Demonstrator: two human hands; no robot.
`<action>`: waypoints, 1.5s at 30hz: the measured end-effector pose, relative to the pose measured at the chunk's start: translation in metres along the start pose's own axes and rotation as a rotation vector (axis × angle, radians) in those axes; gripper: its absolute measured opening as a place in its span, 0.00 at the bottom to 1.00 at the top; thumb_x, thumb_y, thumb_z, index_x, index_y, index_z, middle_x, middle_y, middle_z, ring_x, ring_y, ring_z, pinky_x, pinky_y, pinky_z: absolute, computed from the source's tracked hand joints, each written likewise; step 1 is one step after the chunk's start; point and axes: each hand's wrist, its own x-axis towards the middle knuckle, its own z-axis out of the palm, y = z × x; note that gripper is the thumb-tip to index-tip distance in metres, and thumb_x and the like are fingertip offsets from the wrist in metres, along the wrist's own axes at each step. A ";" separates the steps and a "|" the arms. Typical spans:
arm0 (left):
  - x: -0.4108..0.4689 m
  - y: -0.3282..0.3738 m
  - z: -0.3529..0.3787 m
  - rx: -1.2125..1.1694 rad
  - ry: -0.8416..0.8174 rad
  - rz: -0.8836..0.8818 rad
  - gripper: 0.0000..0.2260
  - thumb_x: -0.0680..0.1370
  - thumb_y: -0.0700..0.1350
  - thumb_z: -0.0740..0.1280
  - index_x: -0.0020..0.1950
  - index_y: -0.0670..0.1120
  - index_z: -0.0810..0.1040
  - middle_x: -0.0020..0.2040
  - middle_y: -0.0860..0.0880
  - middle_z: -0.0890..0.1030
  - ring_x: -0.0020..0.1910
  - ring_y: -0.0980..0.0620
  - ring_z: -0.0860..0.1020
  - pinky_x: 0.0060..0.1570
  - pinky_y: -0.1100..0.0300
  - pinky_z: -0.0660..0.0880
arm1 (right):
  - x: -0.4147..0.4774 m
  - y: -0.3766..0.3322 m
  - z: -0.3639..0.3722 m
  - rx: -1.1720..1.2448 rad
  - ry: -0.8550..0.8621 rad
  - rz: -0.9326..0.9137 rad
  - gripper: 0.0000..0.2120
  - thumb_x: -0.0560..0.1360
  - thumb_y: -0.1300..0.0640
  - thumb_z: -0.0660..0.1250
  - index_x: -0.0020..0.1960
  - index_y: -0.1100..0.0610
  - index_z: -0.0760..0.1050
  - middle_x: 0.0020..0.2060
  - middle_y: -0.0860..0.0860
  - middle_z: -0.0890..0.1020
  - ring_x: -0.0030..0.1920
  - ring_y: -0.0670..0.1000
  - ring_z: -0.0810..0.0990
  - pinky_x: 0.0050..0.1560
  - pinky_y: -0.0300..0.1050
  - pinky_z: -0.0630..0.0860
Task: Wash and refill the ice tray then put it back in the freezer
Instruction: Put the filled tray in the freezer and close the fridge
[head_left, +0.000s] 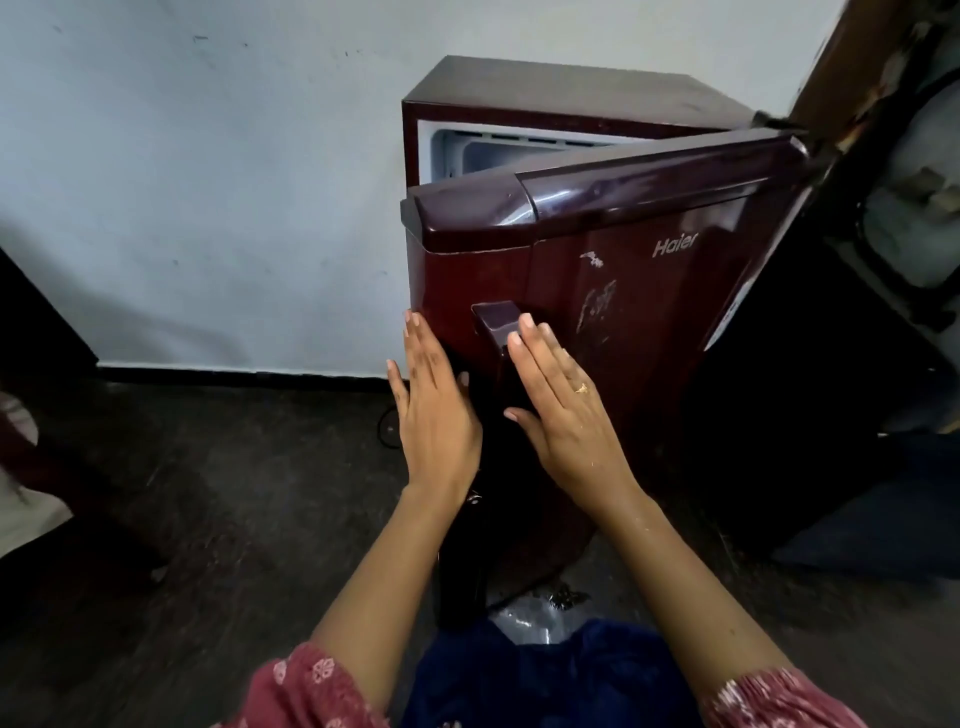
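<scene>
both flat hands (436, 410) (563, 410) seemingly press the ajar fridge door (597, 270).

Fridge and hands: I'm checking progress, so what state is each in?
Door, partly open.
Left hand, open, fingers straight, at the door's edge.
Right hand, open, fingers straight over the handle.

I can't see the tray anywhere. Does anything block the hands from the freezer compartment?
Yes: the half-open fridge door stands between the left hand, the right hand and the freezer compartment behind it.
</scene>
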 end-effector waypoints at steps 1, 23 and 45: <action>0.007 -0.003 0.001 -0.005 -0.009 -0.010 0.32 0.81 0.43 0.55 0.72 0.43 0.31 0.77 0.44 0.44 0.76 0.50 0.45 0.73 0.51 0.40 | 0.009 0.002 0.004 -0.006 -0.010 -0.005 0.35 0.75 0.61 0.66 0.75 0.56 0.50 0.75 0.49 0.52 0.75 0.51 0.51 0.72 0.50 0.58; 0.132 -0.044 0.053 0.017 -0.063 -0.040 0.38 0.79 0.48 0.62 0.75 0.41 0.37 0.78 0.44 0.49 0.76 0.48 0.53 0.71 0.55 0.40 | 0.137 0.082 0.076 -0.311 -0.364 0.325 0.43 0.74 0.51 0.66 0.74 0.46 0.36 0.70 0.46 0.28 0.70 0.60 0.27 0.65 0.73 0.42; 0.176 -0.059 0.062 0.102 -0.143 -0.088 0.36 0.80 0.43 0.60 0.76 0.43 0.36 0.78 0.48 0.45 0.76 0.50 0.43 0.72 0.45 0.40 | 0.157 0.087 0.094 -0.303 -0.384 0.434 0.36 0.76 0.61 0.58 0.76 0.49 0.40 0.73 0.44 0.32 0.74 0.59 0.35 0.67 0.71 0.38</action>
